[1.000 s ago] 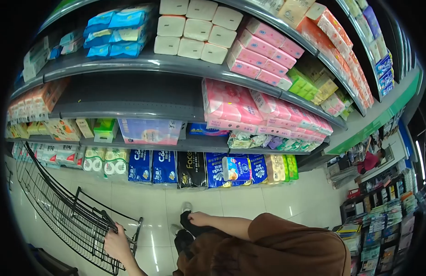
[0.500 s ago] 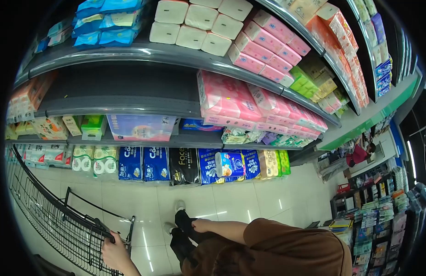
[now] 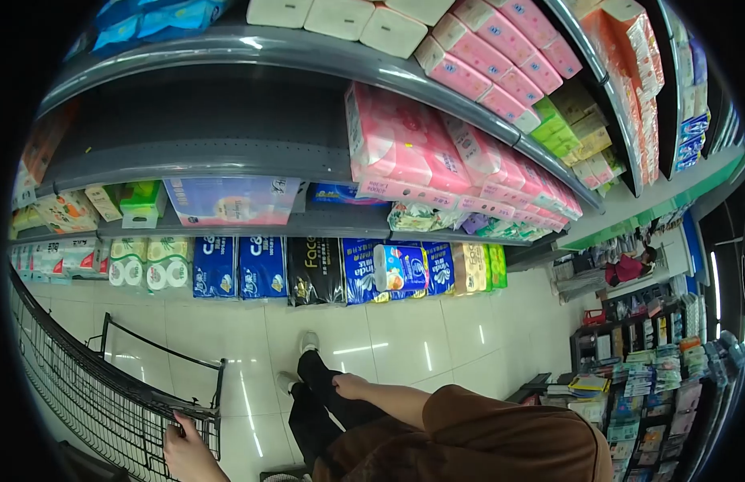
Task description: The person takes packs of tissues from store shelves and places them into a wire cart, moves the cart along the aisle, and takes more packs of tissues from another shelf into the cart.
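At the lower left, my left hand (image 3: pixel 189 451) is closed on the end of a black wire shopping cart (image 3: pixel 87 381), with the thumb up along its dark bar. My right hand (image 3: pixel 351 386) hangs in front of my dark trousers, its fingers curled in. Whether anything is inside that hand is hidden. Ahead on the bottom level stand blue tissue packs (image 3: pixel 264 267), a black pack (image 3: pixel 316 269) and toilet roll packs (image 3: pixel 168 263). Neither hand touches these goods.
Pink tissue packs (image 3: pixel 413 149) lie on the middle shelf, beside a purple-pink box (image 3: pixel 232 201) one level lower. Pale floor tiles (image 3: pixel 405 333) run along the shelving. At the far right are a display rack (image 3: pixel 654 402) and a person in a dark red top (image 3: pixel 626 269).
My view has shifted closer to the shelves, whose upper goods now sit higher in the picture. My left hand remains on the cart, and my right hand stays by my leg.
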`<move>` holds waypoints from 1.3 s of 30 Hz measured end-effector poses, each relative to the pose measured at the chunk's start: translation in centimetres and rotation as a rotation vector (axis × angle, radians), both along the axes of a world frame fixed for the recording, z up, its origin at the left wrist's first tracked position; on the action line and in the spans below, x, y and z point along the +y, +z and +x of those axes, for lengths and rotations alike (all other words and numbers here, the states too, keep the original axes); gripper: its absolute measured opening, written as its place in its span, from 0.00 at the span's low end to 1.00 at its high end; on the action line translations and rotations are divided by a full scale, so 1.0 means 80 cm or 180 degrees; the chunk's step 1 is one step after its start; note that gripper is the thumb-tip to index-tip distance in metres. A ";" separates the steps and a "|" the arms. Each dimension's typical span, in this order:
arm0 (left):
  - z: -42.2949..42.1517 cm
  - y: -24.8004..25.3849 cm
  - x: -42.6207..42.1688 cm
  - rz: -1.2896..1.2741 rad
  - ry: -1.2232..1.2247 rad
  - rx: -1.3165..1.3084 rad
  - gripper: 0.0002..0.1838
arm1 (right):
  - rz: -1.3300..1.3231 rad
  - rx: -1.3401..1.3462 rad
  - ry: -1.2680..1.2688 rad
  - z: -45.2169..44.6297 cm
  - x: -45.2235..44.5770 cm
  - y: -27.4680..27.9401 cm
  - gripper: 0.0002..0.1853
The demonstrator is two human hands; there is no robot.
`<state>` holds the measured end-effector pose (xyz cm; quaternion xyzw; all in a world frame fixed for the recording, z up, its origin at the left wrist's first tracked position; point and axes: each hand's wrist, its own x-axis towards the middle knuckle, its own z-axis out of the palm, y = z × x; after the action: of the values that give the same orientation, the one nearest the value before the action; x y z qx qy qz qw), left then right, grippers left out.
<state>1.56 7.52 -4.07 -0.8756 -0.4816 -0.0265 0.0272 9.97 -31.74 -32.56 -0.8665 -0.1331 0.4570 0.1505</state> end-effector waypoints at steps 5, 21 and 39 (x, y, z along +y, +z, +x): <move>0.014 -0.006 0.000 0.0102 -0.0049 -0.0140 0.35 | 0.0402 0.0200 0.0142 -0.009 0.051 -0.016 0.16; 0.131 -0.009 0.012 -0.0387 -0.0490 -0.0699 0.20 | -0.0200 -0.0114 -0.0135 0.081 -0.015 -0.046 0.17; 0.315 -0.016 0.109 -0.1730 -0.1158 -0.0423 0.21 | -0.0138 0.0466 -0.0301 0.257 0.079 -0.100 0.14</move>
<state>26.78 16.23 -5.38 -0.9188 -0.3075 0.0415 -0.2440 30.56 -25.43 -40.54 -0.8391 -0.0708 0.5143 0.1625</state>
